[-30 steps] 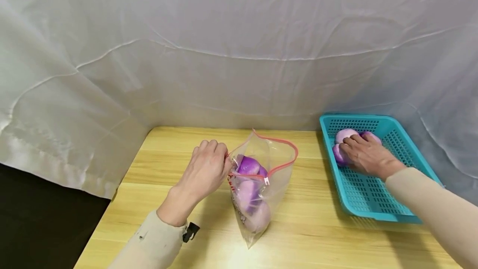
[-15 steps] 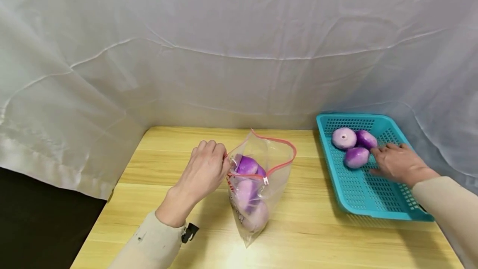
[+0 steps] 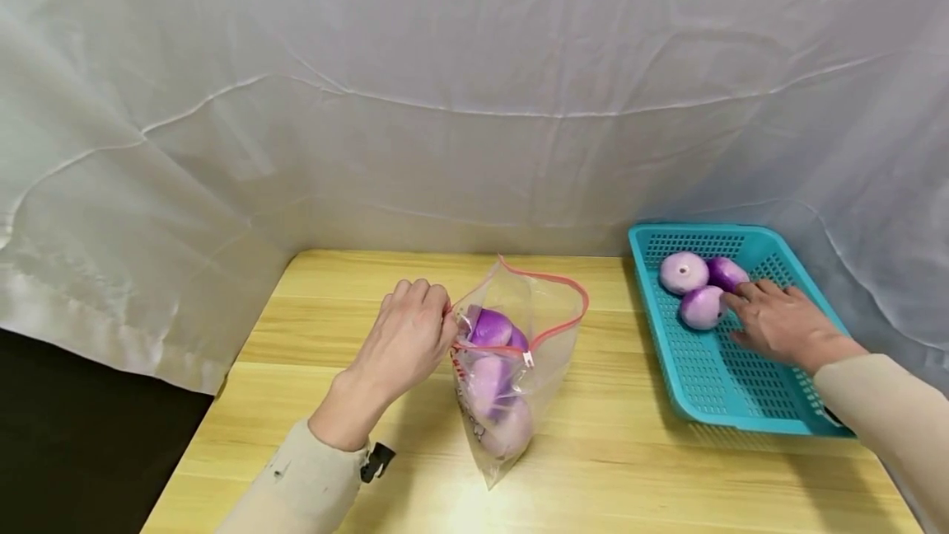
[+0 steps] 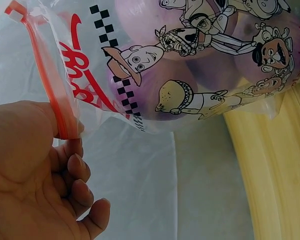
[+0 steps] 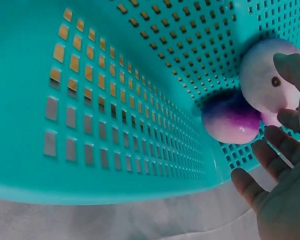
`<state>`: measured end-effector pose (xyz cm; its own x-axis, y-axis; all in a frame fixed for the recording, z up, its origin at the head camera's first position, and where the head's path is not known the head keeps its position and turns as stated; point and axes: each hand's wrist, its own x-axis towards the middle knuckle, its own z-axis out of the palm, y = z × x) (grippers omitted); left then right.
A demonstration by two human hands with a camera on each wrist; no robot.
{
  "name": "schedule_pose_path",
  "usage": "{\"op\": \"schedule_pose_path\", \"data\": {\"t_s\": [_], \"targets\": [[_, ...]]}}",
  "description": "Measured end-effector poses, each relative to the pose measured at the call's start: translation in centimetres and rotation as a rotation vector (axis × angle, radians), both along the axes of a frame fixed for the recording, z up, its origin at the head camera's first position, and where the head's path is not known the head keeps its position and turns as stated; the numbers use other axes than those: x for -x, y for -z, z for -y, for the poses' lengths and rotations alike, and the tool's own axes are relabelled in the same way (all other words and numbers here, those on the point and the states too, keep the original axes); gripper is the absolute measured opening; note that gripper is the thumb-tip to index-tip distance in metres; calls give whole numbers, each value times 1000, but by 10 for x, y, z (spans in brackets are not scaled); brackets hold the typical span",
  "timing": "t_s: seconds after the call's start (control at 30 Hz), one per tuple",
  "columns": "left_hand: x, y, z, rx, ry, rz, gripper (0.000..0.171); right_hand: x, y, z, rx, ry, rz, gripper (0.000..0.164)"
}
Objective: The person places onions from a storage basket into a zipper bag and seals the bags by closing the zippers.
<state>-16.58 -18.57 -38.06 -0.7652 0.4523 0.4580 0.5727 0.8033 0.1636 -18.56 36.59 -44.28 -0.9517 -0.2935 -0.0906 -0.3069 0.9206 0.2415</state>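
Observation:
My left hand (image 3: pixel 404 336) pinches the red-edged rim of a clear zip bag (image 3: pixel 552 361) between thumb and fingers. The bag stands on the table with its mouth open, and several purple-and-white onions (image 3: pixel 489 386) show through its wall. In the left wrist view the bag (image 4: pixel 150 95) bears printed cartoon figures and red lettering. Over in the teal basket (image 3: pixel 712 394), my right hand (image 3: pixel 778 320) reaches in, fingers extended around the side of the nearest onion (image 3: pixel 700 308). Its thumb lies in front of that onion (image 5: pixel 265 75) in the right wrist view. Two more onions (image 3: pixel 684 273) sit beside it.
The basket has perforated walls and a raised rim (image 3: pixel 704 229), at the table's right rear. A wooden tabletop (image 3: pixel 593 476) lies beneath everything. Grey-white cloth (image 3: pixel 474 105) hangs behind and on both sides. A dark area (image 3: pixel 81 435) lies beyond the table's left edge.
My right hand drew back rightward off the onions, then came slightly left to the nearest one, which has turned and shifted a little. The left hand and the bag have stayed put.

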Motion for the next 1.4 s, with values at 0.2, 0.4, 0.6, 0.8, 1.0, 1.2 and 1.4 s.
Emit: {"op": "schedule_pose_path", "data": {"t_s": [0.2,0.4,0.6,0.8,1.0,1.2,1.4], "targets": [[0,1,0,-3,3,3,18,-2,-1,1,-36,-11,-5,50],[-1,1,0,-7,3,8,17,-2,-2,3,3,6,-4,66],[-2,2,-1,-10,9,10,15,-2,0,8,44,2,16,83],[-3,2,-1,-15,13,7,15,-7,-2,9,54,-25,-3,73],[-3,2,-1,-17,21,1,15,-28,-8,10,12,-75,23,72],[-3,1,0,-24,29,-3,15,-44,-15,17,-41,-118,26,58],[-3,1,0,-29,36,3,15,-45,-10,21,-30,-171,-24,49]]}}
